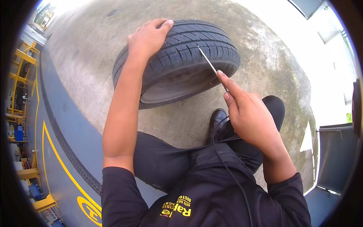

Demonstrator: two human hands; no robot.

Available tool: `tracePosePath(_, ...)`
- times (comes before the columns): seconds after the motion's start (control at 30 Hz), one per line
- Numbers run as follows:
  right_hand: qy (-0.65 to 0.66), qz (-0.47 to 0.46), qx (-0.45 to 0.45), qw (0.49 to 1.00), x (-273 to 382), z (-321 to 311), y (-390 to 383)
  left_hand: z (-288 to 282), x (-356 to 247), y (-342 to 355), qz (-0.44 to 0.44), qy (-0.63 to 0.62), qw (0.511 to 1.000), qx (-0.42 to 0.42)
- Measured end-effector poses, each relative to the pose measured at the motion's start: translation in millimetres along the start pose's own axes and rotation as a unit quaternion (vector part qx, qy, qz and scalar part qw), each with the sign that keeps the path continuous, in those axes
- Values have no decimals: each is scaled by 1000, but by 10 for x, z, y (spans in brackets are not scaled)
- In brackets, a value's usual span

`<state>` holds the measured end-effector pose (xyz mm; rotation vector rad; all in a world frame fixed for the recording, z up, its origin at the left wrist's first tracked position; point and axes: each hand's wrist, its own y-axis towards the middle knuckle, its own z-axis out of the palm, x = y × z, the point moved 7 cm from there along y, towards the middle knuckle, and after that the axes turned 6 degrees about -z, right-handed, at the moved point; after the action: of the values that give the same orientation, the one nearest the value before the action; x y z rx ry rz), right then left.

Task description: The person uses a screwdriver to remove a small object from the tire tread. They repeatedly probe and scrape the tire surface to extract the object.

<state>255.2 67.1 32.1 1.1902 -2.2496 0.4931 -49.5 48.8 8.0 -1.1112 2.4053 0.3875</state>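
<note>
Tyre [200, 39] sits under my spread left hand [149, 39], apparently steadied; my right hand [249, 115] pinches a slim metal probe [210, 64], forefinger [231, 84] along it, presumably for control.

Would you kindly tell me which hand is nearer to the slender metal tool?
Right. The right hand grips the slender metal tool, while the left hand rests on the tire, left of the tool's tip and apart from it.
</note>
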Motion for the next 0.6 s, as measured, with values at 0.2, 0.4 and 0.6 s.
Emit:
tracePosePath(0.2,-85,-59,-95,990,-167,130,74,-27,142,-221,-33,6,998,-55)
tracePosePath(0.4,-67,-130,-203,968,-658,333,418,-15,191,-554,-33,-3,994,-106)
tracePosePath(0.6,31,-143,-110,983,-451,144,641,-291,476,-602,-16,-19,986,-166)
